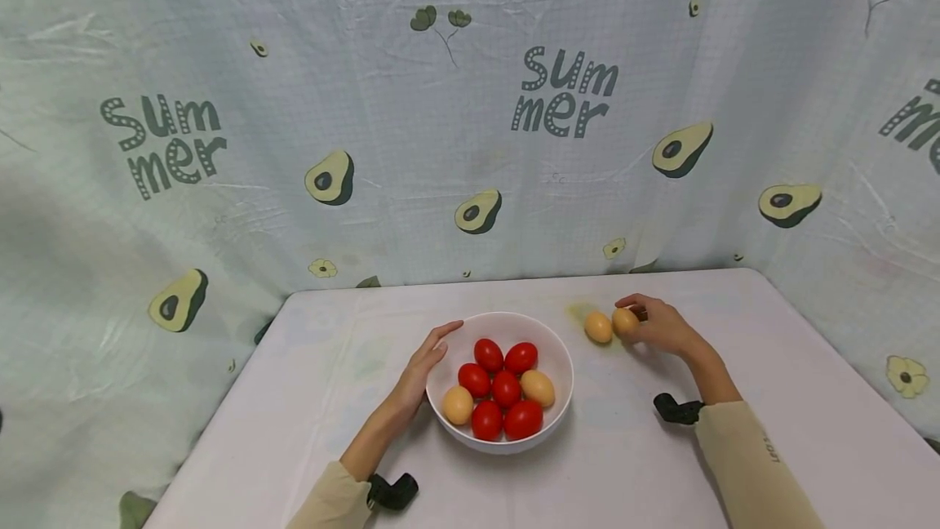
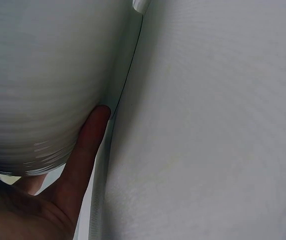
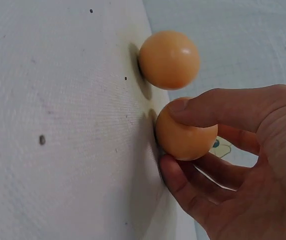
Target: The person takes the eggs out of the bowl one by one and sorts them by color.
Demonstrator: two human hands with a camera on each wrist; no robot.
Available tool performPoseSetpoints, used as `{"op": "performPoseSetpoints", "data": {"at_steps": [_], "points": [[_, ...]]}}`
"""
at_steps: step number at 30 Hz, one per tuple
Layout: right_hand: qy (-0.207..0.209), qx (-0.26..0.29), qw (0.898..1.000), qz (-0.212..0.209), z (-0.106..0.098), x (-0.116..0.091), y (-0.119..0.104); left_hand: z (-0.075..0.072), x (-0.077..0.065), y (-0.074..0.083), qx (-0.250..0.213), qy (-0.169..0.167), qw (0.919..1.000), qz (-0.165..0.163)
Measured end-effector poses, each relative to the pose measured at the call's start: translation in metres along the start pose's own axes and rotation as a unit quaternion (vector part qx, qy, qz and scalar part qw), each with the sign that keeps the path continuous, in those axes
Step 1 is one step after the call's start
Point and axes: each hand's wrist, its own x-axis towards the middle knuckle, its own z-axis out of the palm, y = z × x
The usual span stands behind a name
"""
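Observation:
A white bowl (image 1: 498, 445) holds several smooth red egg-shaped pieces (image 1: 506, 389) and two tan eggs (image 1: 538, 388). My left hand (image 1: 414, 378) rests along the bowl's left side, with its fingers fairly straight against the wall near the rim. In the left wrist view, one extended digit (image 2: 85, 155) touches the outside of the bowl (image 2: 43, 90). To the right of the bowl, my right hand (image 1: 663, 326) pinches a tan egg (image 3: 190, 137) between thumb and fingers, at or just above the tabletop. Beside it lies another tan egg (image 3: 169, 60), which the hand does not touch.
The pale table (image 1: 609, 464) ends at a back edge just behind the eggs. A hanging cloth (image 1: 411, 211) printed with avocados and lettering stands behind and at both sides. Black wrist devices (image 1: 392, 492) sit at both cuffs.

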Motion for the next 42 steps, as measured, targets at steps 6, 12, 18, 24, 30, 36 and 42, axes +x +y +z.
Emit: {"op": "performPoseSetpoints", "data": {"at_steps": [6, 12, 18, 24, 30, 36, 42], "points": [[-0.002, 0.001, 1.0, -0.009, -0.0003, 0.0014, -0.0003, -0.0004, 0.0008, 0.0004, 0.004, 0.0, 1.0, 0.004], [-0.01, -0.001, 1.0, 0.003, -0.001, 0.0016, -0.0042, -0.0004, 0.0006, 0.001, 0.0, 0.006, 1.0, 0.003], [-0.012, -0.004, 1.0, 0.003, -0.002, 0.0021, -0.0052, -0.0006, 0.0009, 0.0018, -0.001, 0.009, 1.0, 0.004], [-0.015, 0.008, 1.0, -0.026, -0.0024, 0.0019, -0.0001, -0.0002, 0.0011, 0.0025, -0.013, 0.003, 0.9998, 0.015], [-0.017, 0.01, 0.999, -0.036, -0.0042, 0.0002, 0.0, 0.0005, 0.0022, 0.0025, -0.011, 0.003, 0.9998, 0.019], [-0.026, 0.004, 0.999, -0.034, -0.0048, -0.0017, -0.0013, 0.0, 0.0009, 0.0004, -0.007, 0.0, 0.9999, 0.014], [-0.028, 0.003, 0.999, -0.028, -0.0034, -0.0045, -0.001, 0.0005, -0.0012, 0.0003, -0.003, 0.002, 1.0, 0.0]]}}
